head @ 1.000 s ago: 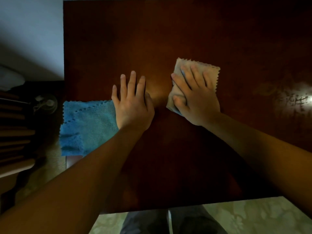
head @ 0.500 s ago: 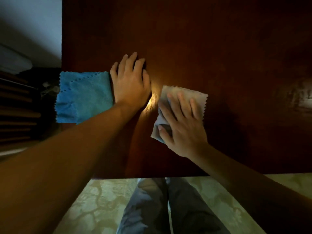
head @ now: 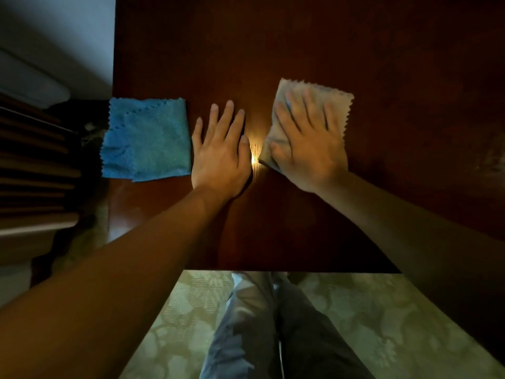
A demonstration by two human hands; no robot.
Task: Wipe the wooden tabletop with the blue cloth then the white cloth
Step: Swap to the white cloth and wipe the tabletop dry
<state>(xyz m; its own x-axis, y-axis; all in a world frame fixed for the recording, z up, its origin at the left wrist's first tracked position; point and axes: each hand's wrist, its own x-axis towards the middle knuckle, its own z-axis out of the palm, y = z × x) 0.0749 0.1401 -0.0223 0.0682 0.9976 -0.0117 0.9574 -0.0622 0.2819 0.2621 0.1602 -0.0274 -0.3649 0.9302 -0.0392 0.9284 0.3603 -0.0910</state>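
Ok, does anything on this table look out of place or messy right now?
Only one thing: the blue cloth hangs over the left edge of the wooden tabletop, untouched. The left hand rests flat beside it; the right hand presses the white cloth. No spills or damage show.

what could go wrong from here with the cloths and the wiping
The blue cloth overhangs the left edge of the wooden tabletop; a nudge from the left hand beside it might drop it. The right hand presses flat on the folded white cloth, which could bunch or slip out.
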